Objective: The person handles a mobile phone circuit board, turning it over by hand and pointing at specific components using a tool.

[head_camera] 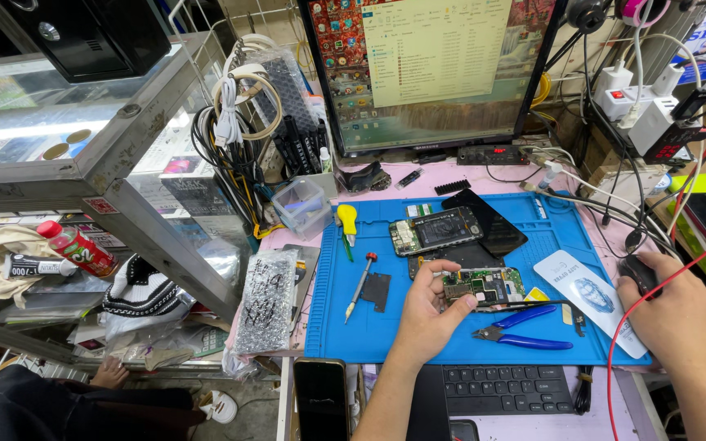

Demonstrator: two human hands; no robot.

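My left hand (426,310) rests on the blue work mat (345,327), its thumb and fingers pinching the left edge of an opened phone body with a green circuit board (484,286). My right hand (676,314) lies on a black computer mouse (639,273) at the mat's right edge. Behind the board lie a second opened phone (435,231) and a detached black screen (496,222). Blue-handled pliers (525,331) lie just right of my left hand.
A monitor (431,69) stands at the back. A red-tipped screwdriver (359,286), a yellow-handled tool (346,220) and a small black plate (376,291) lie on the mat's left. A keyboard (504,390) and a dark phone (320,400) sit near me. Cables and power strips (647,106) crowd the right.
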